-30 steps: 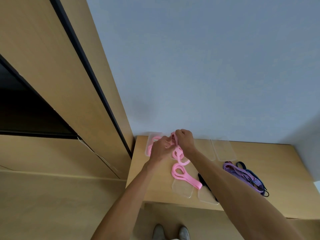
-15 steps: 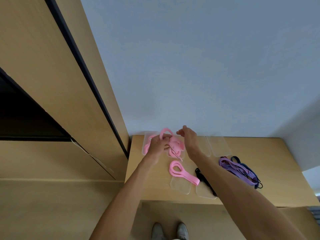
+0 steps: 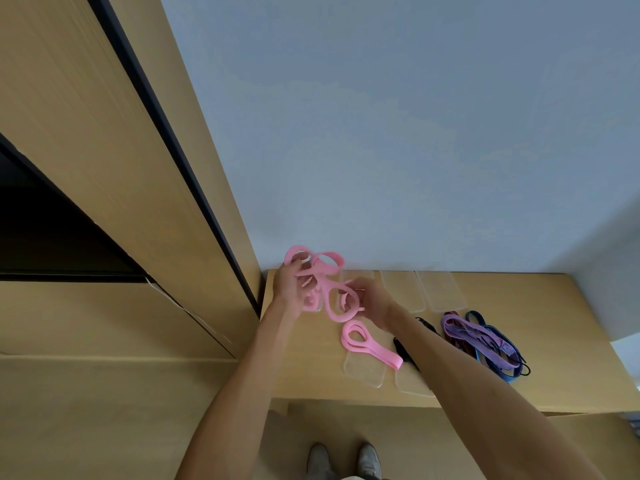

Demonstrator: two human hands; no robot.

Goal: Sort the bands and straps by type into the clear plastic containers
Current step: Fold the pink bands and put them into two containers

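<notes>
My left hand (image 3: pixel 288 285) grips a bunch of pink bands (image 3: pixel 325 268) lifted above the far left clear container (image 3: pixel 313 308). My right hand (image 3: pixel 372 301) pinches a loop of the same pink tangle (image 3: pixel 341 313) lower down. Another pink band (image 3: pixel 363 345) lies folded on the wooden table (image 3: pixel 561 341), partly over a clear lid (image 3: pixel 363 370). A black strap (image 3: pixel 403 349) lies beside it, partly hidden by my right forearm. A pile of purple and blue straps (image 3: pixel 485 339) sits to the right.
Two more clear containers (image 3: pixel 403 291) (image 3: pixel 441 291) stand along the wall at the back. A second clear lid (image 3: pixel 412 384) lies near the front edge. A tall wooden cabinet (image 3: pixel 138 168) borders the table on the left. My shoes (image 3: pixel 346 460) show below.
Both hands have lifted the pink tangle higher and pulled it apart; my right hand moved nearer and lower and now pinches a loop of the tangle.
</notes>
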